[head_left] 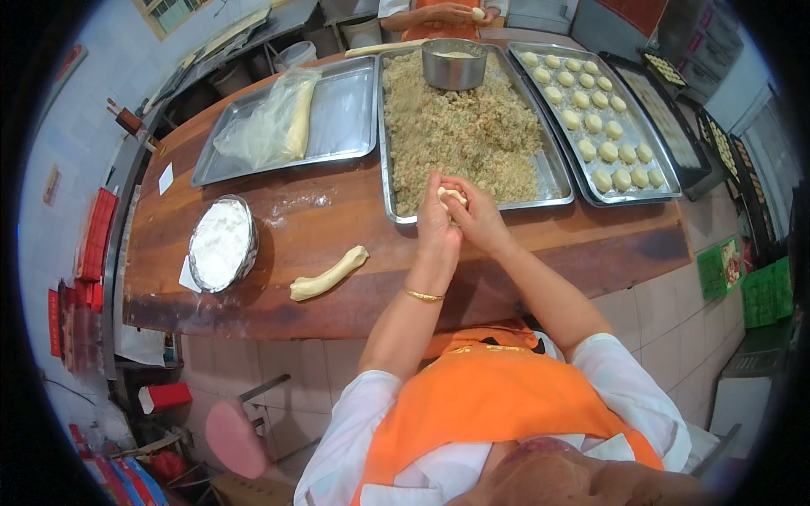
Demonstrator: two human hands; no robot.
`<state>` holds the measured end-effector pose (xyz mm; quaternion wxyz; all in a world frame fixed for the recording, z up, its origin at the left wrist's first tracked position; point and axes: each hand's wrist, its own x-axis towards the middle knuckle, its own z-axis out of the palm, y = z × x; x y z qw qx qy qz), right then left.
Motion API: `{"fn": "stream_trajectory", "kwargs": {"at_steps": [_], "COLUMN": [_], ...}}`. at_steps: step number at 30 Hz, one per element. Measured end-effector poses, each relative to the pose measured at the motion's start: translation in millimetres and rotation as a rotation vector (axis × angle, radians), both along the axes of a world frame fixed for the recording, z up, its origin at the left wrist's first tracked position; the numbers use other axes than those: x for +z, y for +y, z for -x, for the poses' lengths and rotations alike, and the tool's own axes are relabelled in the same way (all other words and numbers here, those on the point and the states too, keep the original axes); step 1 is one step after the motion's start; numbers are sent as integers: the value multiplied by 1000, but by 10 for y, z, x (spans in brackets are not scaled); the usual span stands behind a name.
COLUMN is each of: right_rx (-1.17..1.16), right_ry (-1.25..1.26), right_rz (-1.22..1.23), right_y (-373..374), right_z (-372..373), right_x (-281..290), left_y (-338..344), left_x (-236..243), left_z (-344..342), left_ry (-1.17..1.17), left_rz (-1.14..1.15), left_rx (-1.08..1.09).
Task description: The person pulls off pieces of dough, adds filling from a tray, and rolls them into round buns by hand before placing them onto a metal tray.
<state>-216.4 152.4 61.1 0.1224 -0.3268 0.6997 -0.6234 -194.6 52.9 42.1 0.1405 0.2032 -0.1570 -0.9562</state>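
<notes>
Both of my hands meet over the near edge of a steel tray [557, 181] heaped with crumbly brown filling [460, 126]. My left hand [436, 221] cups a small pale dough piece [451, 196] from the left, a gold bangle on its wrist. My right hand [478, 215] pinches the same dough piece from the right. A pale dough log [328, 274] lies on the wooden table [337, 219] to the left of my hands.
A steel bowl of white flour [221, 243] stands at the left. A steel tray holds bagged dough [274, 122]; another tray [666, 185] holds several shaped dough balls. A round steel tin [454, 63] sits in the filling. Another person's hands [451, 13] work across the table.
</notes>
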Motion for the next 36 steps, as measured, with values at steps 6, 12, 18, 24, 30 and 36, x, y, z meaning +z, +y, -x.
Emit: {"fn": "stream_trajectory", "kwargs": {"at_steps": [6, 12, 18, 24, 30, 36], "right_rx": [-166, -121, 116, -34, 127, 230], "right_ry": [649, 268, 39, 189, -285, -190], "right_rz": [-452, -78, -102, -42, 217, 72], "right_y": [360, 367, 174, -66, 38, 52], "right_z": [649, 356, 44, -153, 41, -140], "right_x": [138, 364, 189, 29, 57, 93], "left_y": [-53, -169, 50, 15, -30, -102], "left_x": [334, -168, -58, -448, 309, -177], "left_z": [-92, -81, -74, 35, -315, -395], "left_ry": [64, 284, 86, 33, 149, 303], "left_rz": [-92, -207, -76, -45, 50, 262], "left_rx": [-68, -225, -83, 38, -93, -165]}}
